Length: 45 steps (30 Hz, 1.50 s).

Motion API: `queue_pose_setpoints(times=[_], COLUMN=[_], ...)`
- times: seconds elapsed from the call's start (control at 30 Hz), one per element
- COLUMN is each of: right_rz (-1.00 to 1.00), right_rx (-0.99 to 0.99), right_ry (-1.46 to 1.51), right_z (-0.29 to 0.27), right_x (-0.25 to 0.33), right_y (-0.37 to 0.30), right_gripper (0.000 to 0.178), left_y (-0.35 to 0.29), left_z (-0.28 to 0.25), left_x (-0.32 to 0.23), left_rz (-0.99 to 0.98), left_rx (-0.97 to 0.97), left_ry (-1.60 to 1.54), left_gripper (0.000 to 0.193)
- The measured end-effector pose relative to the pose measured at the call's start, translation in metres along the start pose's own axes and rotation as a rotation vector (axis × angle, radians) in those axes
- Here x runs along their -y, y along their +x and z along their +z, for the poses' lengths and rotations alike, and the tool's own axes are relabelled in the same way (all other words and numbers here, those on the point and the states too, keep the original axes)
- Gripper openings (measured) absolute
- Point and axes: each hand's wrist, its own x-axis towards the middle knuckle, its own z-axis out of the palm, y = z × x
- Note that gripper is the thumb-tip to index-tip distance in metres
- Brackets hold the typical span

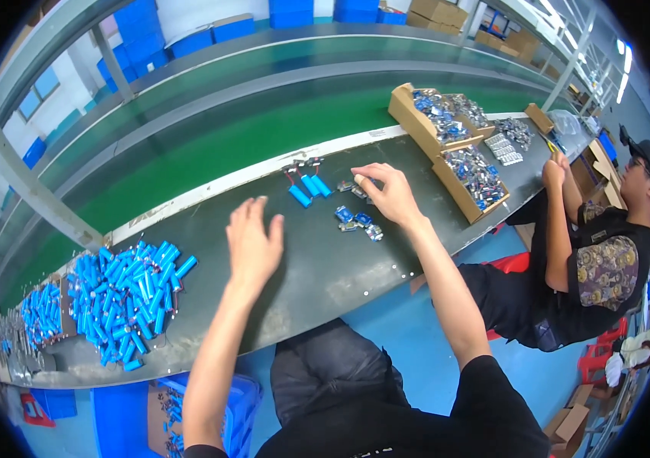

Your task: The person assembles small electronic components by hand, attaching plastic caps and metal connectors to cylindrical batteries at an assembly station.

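Observation:
My left hand [252,240] hovers over the dark bench, fingers spread, holding nothing. Three blue cylindrical cells [300,197] lie between my hands, with thin red wires running to small circuit boards [309,162] at their far ends. Over a few small metal-and-blue parts [346,185] reaches my right hand [390,195], its thumb and forefinger apart; its other fingers are partly hidden. One of its digits has a pale covering near the tip. Just nearer to me sits a small cluster of blue and silver parts [359,221].
A large heap of blue cells [122,298] covers the bench's left. Cardboard trays [468,183] of small parts stand at the right. Behind a white rail [256,177] runs a green conveyor [210,153]. A co-worker [600,252] sits to the right, both hands raised over the bench.

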Motion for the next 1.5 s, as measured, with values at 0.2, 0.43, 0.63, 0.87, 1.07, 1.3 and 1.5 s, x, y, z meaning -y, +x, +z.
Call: queue_pose_setpoints(times=[0.2,0.43,0.63,0.87,1.07,1.3,1.5], right_rz=[-0.146,-0.181,-0.334,-0.195,-0.333,-0.629,-0.631], right_rx=[0.177,-0.001,0.337,0.172,0.027,-0.037,0.007], right_ry=[-0.212,-0.016,0.043,0.253,0.575,0.153,0.062], right_z=[-0.003,0.010,0.064,0.061,0.065,0.075,0.071], right_x=[0.012,0.075,0.107,0.129,0.181,0.199,0.200], right_y=[0.003,-0.014,-0.043,-0.045,-0.043,-0.038,-0.038], right_gripper=[0.022,0.021,0.022,0.024,0.020,0.026,0.019], left_y=[-0.003,-0.056,-0.063,-0.045,-0.028,-0.026,-0.026], left_z=[-0.101,-0.145,-0.122,-0.135,-0.152,-0.138,-0.132], left_x=[0.050,0.070,0.073,0.064,0.019,-0.013,-0.017], left_rz=[0.031,-0.056,0.051,-0.103,-0.553,-0.585,-0.553], left_rx=[-0.135,-0.038,-0.050,-0.192,0.042,0.140,0.139], left_ry=[0.174,0.429,0.688,0.115,-0.935,-1.189,-1.083], left_gripper=[0.017,0.020,0.018,0.009,0.014,0.013,0.019])
